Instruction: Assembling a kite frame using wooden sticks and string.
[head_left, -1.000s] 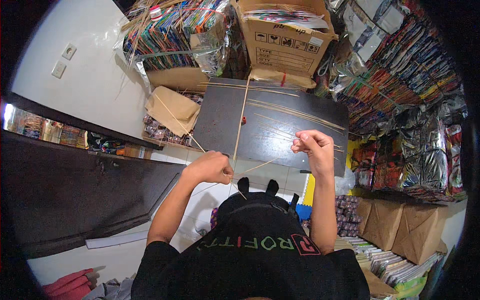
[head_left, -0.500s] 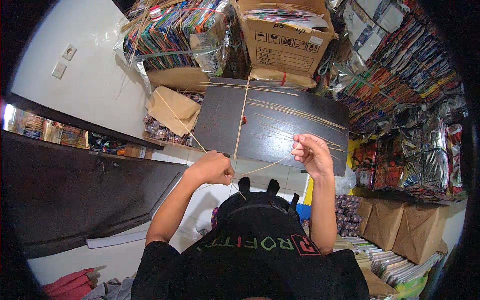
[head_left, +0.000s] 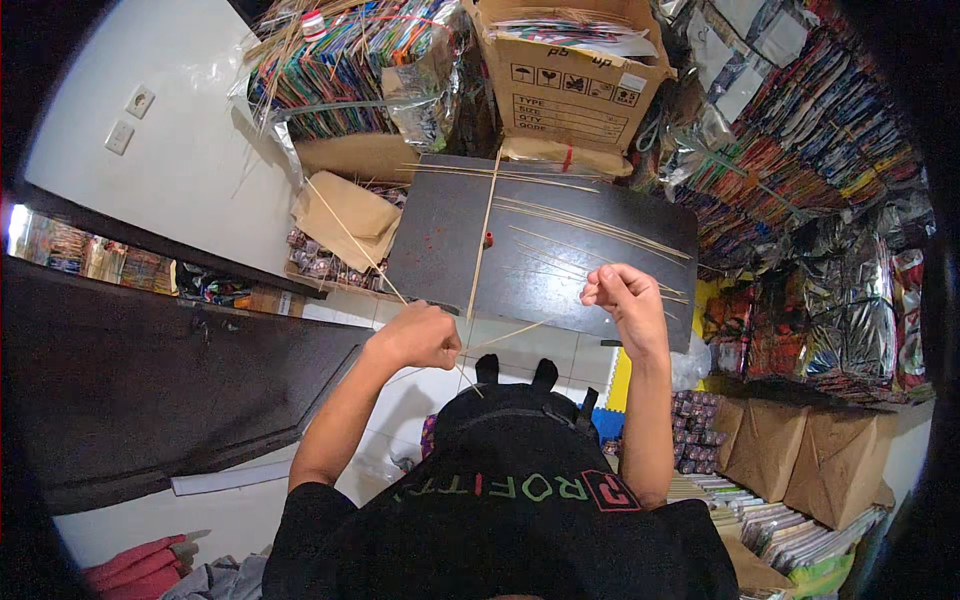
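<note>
Low in the frame's middle, the left hand (head_left: 420, 338) is clenched around thin bamboo sticks (head_left: 478, 262) that cross there, likely to pin the joint. The right hand (head_left: 622, 300) pinches something too fine to make out, perhaps thread. Beyond, more sticks (head_left: 590, 225) lie on the dark table (head_left: 440, 230); a cardboard box (head_left: 570, 85) stands behind.

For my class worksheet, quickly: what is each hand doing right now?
Left hand: closed on thin pale bamboo sticks.
Right hand: fingers pinched together, raised; what it grips cannot be told.
</note>
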